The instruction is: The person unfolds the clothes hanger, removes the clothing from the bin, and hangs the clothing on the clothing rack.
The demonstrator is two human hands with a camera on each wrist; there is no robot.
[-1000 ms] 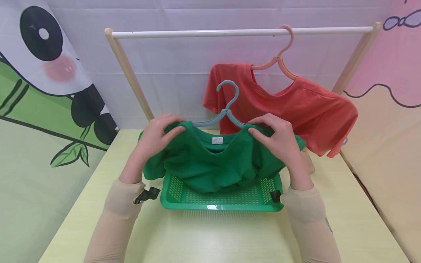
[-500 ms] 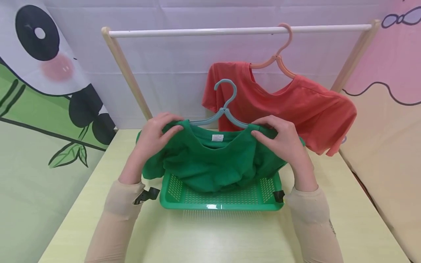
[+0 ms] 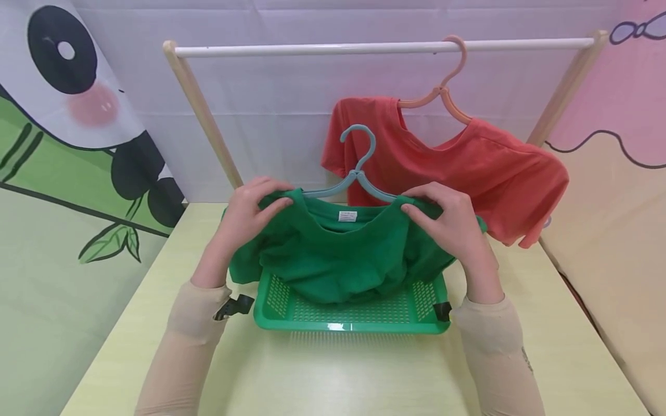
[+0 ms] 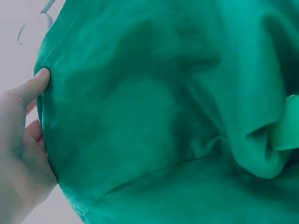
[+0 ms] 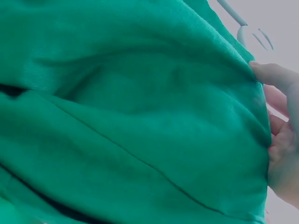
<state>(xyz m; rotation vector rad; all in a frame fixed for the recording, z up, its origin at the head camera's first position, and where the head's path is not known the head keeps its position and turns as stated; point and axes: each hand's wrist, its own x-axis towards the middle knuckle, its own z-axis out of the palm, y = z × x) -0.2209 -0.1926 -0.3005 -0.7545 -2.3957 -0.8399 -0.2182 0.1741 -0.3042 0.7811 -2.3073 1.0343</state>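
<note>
A green T-shirt [image 3: 338, 260] is held up by its shoulders, with a blue hanger [image 3: 358, 172] inside it. The hanger's hook stands free above the neckline, and its arm ends are hidden under the cloth. My left hand [image 3: 250, 216] pinches the shirt's left shoulder between thumb and fingers; the left wrist view shows the thumb [image 4: 37, 86] on the front of the cloth. On the other shoulder my right hand [image 3: 447, 219] pinches in the same way, its thumb [image 5: 273, 73] on the fabric in the right wrist view. The shirt's lower part hangs bunched over a green basket [image 3: 351, 328].
Behind stands a rack with a white rail [image 3: 312, 50] and wooden posts [image 3: 203, 115]. A red T-shirt [image 3: 432, 159] hangs from the rail's right half on an orange hanger [image 3: 452, 75]. The basket rests on a pale yellow table [image 3: 333, 375], with printed cloth walls around.
My right hand has shifted slightly right along the shoulder, and the shirt's neckline is drawn a little wider over the hanger. The left hand keeps its place.
</note>
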